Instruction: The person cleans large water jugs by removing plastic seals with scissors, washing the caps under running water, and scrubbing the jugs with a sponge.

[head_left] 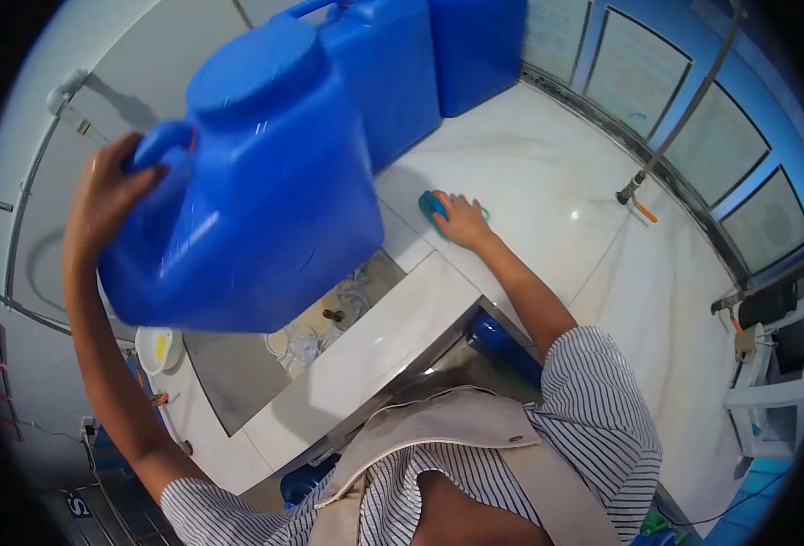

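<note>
My left hand point(101, 196) is wrapped round the handle of a large blue water jug point(265, 209), holding it up tilted over the sink point(224, 369). The jug's wide lid-like top points up and away from me. My right hand point(463, 221) rests on the pale marbled counter point(529, 182) to the right of the jug. Under its fingers is a small blue-and-teal scrubber point(432, 209), partly covered by the hand; whether it is a brush or a sponge I cannot make out.
Behind the held jug stand more blue jugs, a middle one point(379, 77) and a farther one point(479, 55). A tap with an orange lever point(634, 193) hangs over the counter at right. Beside the sink sits a white bowl point(158, 353) with something yellow. Clear plastic-looking pieces point(306, 346) lie in the sink.
</note>
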`<state>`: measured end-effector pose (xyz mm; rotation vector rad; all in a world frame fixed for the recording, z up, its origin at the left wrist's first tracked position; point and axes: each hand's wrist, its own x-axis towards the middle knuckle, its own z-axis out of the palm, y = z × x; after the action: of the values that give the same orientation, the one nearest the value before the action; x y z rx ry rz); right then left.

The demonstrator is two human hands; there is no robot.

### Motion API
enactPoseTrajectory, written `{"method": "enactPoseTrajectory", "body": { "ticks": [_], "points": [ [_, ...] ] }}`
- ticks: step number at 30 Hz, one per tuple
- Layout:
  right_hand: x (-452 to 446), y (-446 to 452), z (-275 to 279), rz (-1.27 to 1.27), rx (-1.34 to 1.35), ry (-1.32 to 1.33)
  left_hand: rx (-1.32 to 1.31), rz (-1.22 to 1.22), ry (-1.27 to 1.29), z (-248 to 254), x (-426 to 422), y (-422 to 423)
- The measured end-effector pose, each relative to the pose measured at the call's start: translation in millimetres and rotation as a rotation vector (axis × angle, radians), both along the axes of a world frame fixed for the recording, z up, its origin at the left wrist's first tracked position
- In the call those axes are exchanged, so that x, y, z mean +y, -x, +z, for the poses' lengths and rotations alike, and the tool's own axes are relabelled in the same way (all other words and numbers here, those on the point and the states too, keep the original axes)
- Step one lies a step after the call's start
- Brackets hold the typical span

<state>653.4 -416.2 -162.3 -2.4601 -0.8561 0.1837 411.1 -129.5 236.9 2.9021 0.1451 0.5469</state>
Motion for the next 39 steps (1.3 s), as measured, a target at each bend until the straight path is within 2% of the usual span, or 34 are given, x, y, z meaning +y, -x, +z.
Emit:
{"method": "enactPoseTrajectory", "body": {
  "ticks": [3,6,7,8,9,10,11,12,13,14,15,16,17,18,19,21,23,25,27,29,30,31,32,33,34,36,37,39],
  "points": [
    [-69,20,-6,0.094,-0.105,-0.063,-0.048,-0.101,-0.095,6,-35,-74],
    [-141,37,-10,0.151,-0.125,-0.064,-0.165,-0.214,-0.091,-23,-63,-167],
    [-160,43,-10,0.126,-0.167,-0.008,0.004,-0.159,-0.063,-21,-80,-199],
    [-173,45,-6,0.100,-0.206,0.052,-0.052,-0.183,-0.110,-28,-93,-231],
    [-168,48,11,0.110,-0.327,-0.013,-0.100,-0.256,-0.158,-35,-103,-266],
    [-152,55,35,0.121,-0.449,-0.075,-0.123,-0.189,-0.239,-38,-121,-297],
    [-130,57,57,0.237,-0.495,-0.120,-0.159,-0.214,-0.255,-35,-143,-309],
    [-101,58,71,0.356,-0.533,-0.166,-0.143,-0.140,-0.281,-35,-165,-320],
    [-70,58,76,0.421,-0.712,-0.126,-0.199,-0.149,-0.160,-34,-174,-340],
    [-48,61,90,0.434,-0.736,-0.069,-0.253,-0.152,-0.043,-35,-179,-355],
    [-36,41,76,0.448,-0.738,-0.068,-0.257,-0.139,-0.040,-35,-187,-356],
    [-20,11,46,0.279,-0.857,0.019,-0.418,-0.186,-0.122,-36,-192,-352],
    [-5,-11,28,0.106,-0.967,0.100,-0.573,-0.232,-0.211,-39,-191,-344],
    [-3,-25,25,0.061,-0.989,0.141,-0.702,-0.251,-0.248,-49,-184,-333],
    [-8,-40,24,0.015,-1.009,0.180,-0.694,-0.229,-0.256,-65,-170,-323],
    [-17,-66,35,-0.029,-0.887,0.232,-0.799,-0.320,-0.162,-110,-129,-299],
    [-26,-92,46,-0.030,-0.858,0.305,-0.631,-0.252,-0.144,-157,-96,-253],
    [-26,-110,57,-0.043,-0.806,0.406,-0.613,-0.223,-0.140,-210,-58,-213],
    [-23,-128,59,-0.058,-0.782,0.413,-0.413,-0.112,0.033,-255,-35,-162],
    [-18,-151,47,-0.137,-0.820,0.333,-0.309,-0.039,0.111,-289,-22,-100],
    [-10,-156,47,-0.219,-0.798,0.374,-0.308,0.015,0.114,-307,-10,-71],
    [0,-186,21,-0.375,-0.899,0.417,-0.271,0.052,0.150,-326,0,-38],
    [16,-180,26,-0.471,-0.687,0.344,-0.232,0.106,0.193,-342,8,-1],
    [34,-180,46,-0.520,-0.187,0.219,-0.231,0.204,0.206,-352,17,37],
    [73,-167,42,-0.696,-0.024,0.304,-0.261,0.263,0.232,-360,25,72],
    [144,-101,26,-0.491,-0.394,0.411,-0.294,0.423,0.259,-370,30,148],
    [185,-57,19,-0.398,-0.412,0.407,-0.334,0.485,0.294,-369,33,185],
    [254,57,7,0.290,-0.318,0.215,-0.382,0.640,0.319,-360,26,261]
  ]
}}
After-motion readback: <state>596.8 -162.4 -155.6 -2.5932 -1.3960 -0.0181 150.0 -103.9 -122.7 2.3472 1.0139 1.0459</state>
